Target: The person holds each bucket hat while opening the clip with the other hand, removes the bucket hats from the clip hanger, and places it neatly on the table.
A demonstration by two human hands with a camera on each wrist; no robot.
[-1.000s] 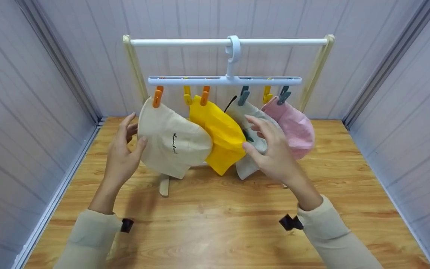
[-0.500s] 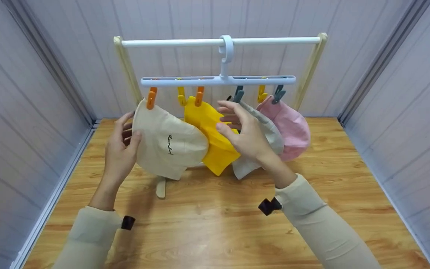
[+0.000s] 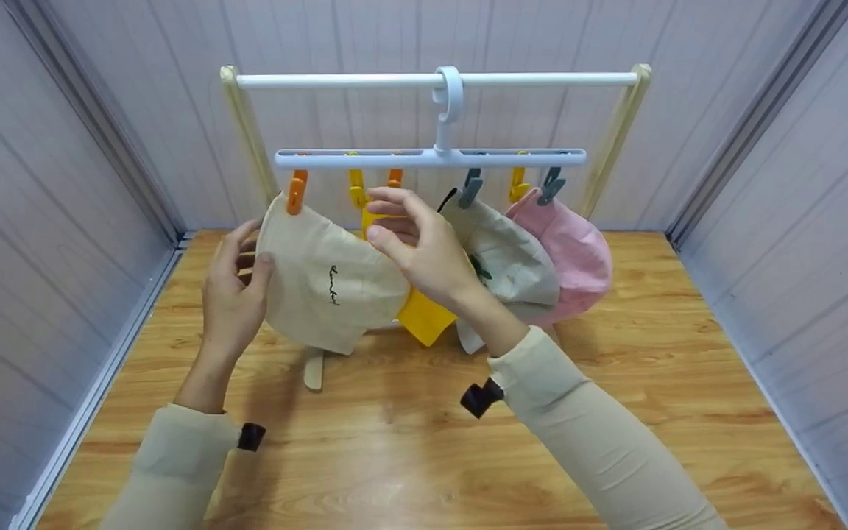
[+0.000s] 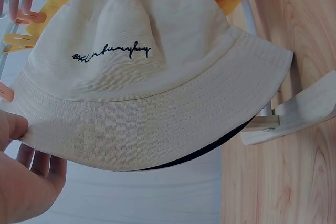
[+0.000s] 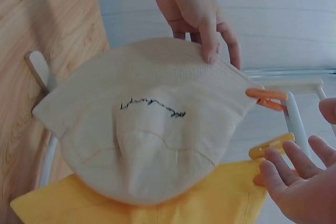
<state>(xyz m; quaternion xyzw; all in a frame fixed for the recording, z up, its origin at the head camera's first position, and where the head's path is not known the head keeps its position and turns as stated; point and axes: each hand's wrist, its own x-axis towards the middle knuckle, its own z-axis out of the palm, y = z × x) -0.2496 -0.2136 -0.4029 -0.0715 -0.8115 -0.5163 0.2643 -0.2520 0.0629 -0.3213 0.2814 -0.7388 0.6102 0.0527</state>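
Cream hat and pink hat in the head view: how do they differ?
The cream hat shows dark lettering; the pink hat shows none in view.
The cream hat hangs from an orange clip, the pink hat from a dark grey clip.
The left hand pinches the cream hat's brim; no hand touches the pink hat.
Both hang on the same hanger.

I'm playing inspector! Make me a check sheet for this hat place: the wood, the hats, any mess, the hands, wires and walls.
Surface: wooden top, with a rack standing on it.
Hats: cream hat, yellow hat, grey hat and pink hat hang below a white hanger; an orange clip grips the cream one.
Clutter: nothing seen.
Left hand: pinches the cream hat's brim.
Right hand: in front of the yellow hat, holding nothing.
Cables: nothing seen.
Surroundings: pale panelled walls behind and on both sides.
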